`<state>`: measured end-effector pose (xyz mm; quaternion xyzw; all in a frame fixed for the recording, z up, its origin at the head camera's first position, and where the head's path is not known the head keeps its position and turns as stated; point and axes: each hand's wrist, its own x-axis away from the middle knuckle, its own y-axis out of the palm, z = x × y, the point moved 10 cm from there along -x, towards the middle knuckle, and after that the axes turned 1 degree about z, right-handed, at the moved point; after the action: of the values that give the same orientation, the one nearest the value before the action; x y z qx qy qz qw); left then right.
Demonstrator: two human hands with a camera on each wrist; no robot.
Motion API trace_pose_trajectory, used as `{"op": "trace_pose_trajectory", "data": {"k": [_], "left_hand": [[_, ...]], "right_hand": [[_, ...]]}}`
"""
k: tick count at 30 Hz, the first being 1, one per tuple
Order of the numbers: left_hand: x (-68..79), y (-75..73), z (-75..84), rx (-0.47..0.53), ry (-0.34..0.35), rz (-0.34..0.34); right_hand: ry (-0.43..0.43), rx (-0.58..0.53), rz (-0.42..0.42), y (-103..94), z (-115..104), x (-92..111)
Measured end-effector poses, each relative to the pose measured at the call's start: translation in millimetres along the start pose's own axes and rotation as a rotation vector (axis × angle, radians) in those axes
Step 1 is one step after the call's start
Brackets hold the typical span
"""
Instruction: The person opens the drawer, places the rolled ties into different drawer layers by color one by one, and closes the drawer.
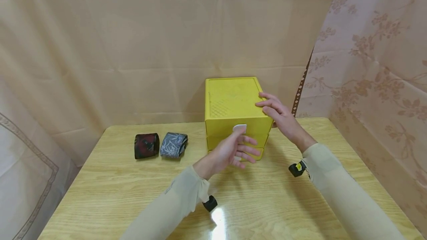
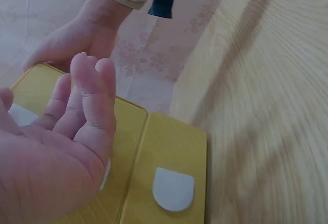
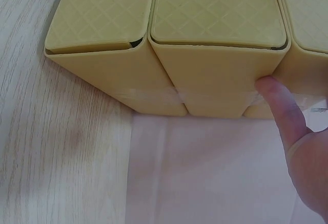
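Note:
A yellow drawer box (image 1: 233, 97) with white pull tabs stands at the back of the table. In front of it is my left hand (image 1: 228, 150), fingers extended and loosely spread, holding nothing. Its thumb is up by the top drawer's white tab (image 1: 240, 127); whether they touch I cannot tell. My right hand (image 1: 281, 116) rests over the box's upper right edge, with fingers lying on the top. In the right wrist view one finger (image 3: 284, 108) presses against the box's side (image 3: 215, 75). The lower drawer's tab (image 2: 173, 189) shows in the left wrist view.
Left of the box lie two rolled neckties, one dark red and black (image 1: 146, 146), one grey-blue with a leaf pattern (image 1: 173, 145). The wooden table (image 1: 110, 195) is bordered by a beige curtain (image 1: 143, 47) behind and a floral cloth (image 1: 377, 66) at right.

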<state>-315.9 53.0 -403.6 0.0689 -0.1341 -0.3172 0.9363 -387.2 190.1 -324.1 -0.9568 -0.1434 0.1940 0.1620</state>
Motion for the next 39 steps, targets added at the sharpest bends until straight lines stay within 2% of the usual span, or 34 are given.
{"op": "trace_pose_trajectory", "data": {"k": [7,24,39], "left_hand": [[3.6,-4.6,-15.7,-0.050,-0.025,-0.009],[0.4,-19.7,-50.0,-0.019,-0.066,-0.013],[-5.7,-30.8,-60.7,0.028,-0.073,0.017]], "right_hand": [[0.001,-0.009,0.001,0.1,0,0],[0.013,-0.005,0.008,0.0,2,-1],[0.012,0.001,0.010,-0.5,2,-1]]}}
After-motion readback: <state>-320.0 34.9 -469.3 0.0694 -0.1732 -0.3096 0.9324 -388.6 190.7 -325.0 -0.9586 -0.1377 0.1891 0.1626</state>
